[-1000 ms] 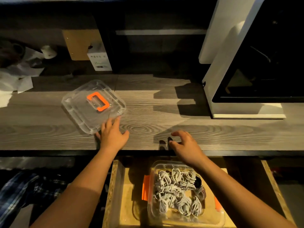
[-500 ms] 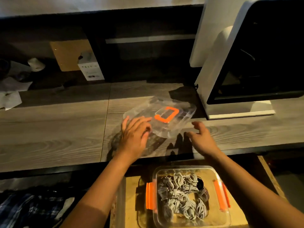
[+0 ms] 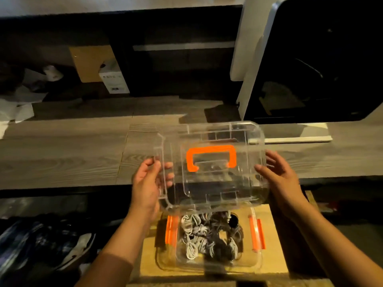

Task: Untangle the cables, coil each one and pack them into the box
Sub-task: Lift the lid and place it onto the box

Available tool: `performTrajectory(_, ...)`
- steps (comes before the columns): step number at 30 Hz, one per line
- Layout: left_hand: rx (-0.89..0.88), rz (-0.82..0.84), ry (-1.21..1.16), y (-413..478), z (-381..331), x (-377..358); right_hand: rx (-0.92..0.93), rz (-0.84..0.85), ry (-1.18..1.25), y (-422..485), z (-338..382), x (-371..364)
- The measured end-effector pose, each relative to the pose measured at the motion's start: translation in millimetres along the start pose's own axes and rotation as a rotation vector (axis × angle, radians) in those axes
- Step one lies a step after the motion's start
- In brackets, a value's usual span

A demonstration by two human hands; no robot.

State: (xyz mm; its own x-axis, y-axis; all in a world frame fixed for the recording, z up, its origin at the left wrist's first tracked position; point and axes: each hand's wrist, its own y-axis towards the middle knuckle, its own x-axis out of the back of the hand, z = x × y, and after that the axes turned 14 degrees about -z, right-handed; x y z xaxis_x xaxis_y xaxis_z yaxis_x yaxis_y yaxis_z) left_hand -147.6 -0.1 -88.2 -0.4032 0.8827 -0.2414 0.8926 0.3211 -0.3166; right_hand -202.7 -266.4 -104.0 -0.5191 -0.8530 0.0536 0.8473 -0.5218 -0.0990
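Presently we grip the clear lid (image 3: 217,183) above the box (image 3: 163,258): left hand (image 3: 147,183) at 9 o'clock, right hand (image 3: 284,183) at 3.

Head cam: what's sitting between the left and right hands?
The clear plastic lid with an orange handle: the left hand grips its left edge, the right hand holds its right edge. Seen in the head view.

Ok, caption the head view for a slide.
Left hand and right hand hold the clear lid, orange handle up, over the open box of coiled cables.
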Motion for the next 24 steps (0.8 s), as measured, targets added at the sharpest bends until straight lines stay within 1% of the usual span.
performTrajectory(2, 0.067, -0.047, 0.049, -10.4, 20.2, 6.0, -0.100, 0.033, 0.048, -11.1, -13.0, 9.3)
performTrajectory(4, 0.076, -0.054, 0.127, -17.0, 39.1, 14.1, -0.151, 0.001, 0.029, -25.4, -28.9, 12.5)
performTrajectory(7, 0.065, -0.057, 0.369, -25.2, 71.1, 32.2, -0.263, -0.016, -0.008, -50.2, -54.6, 15.6)
performTrajectory(8, 0.068, -0.054, 0.457, -26.4, 81.7, 40.3, -0.260, -0.006, -0.043, -57.8, -62.2, 16.1)
performTrajectory(9, 0.083, -0.053, 0.518, -26.8, 91.8, 48.5, -0.218, 0.003, -0.116, -63.2, -72.4, 17.6)
performTrajectory(11, 0.116, -0.059, 0.607, -28.1, 109.4, 62.8, -0.127, 0.028, -0.309, -71.2, -93.2, 19.7)
performTrajectory(13, 0.088, -0.051, 0.768, -30.4, 123.3, 73.4, -0.105, 0.032, -0.484, -77.7, -110.0, 18.9)
performTrajectory(16, 0.021, 0.012, 0.985, -32.8, 136.9, 83.1, -0.073, -0.050, -0.695, -82.1, -121.4, 16.9)
performTrajectory(18, 0.008, 0.030, 1.027, -33.8, 143.2, 87.2, -0.096, -0.092, -0.775, -82.7, -125.3, 16.7)
performTrajectory(19, -0.003, 0.027, 1.031, -34.5, 145.0, 88.2, -0.120, -0.096, -0.771, -83.3, -126.4, 16.7)
performTrajectory(22, 0.040, 0.029, 0.967, -36.3, 144.3, 88.0, -0.214, -0.129, -0.627, -85.3, -127.3, 15.0)
performTrajectory(24, 0.068, 0.027, 0.937, -33.7, 143.1, 84.8, -0.240, -0.154, -0.586, -84.6, -125.3, 14.5)
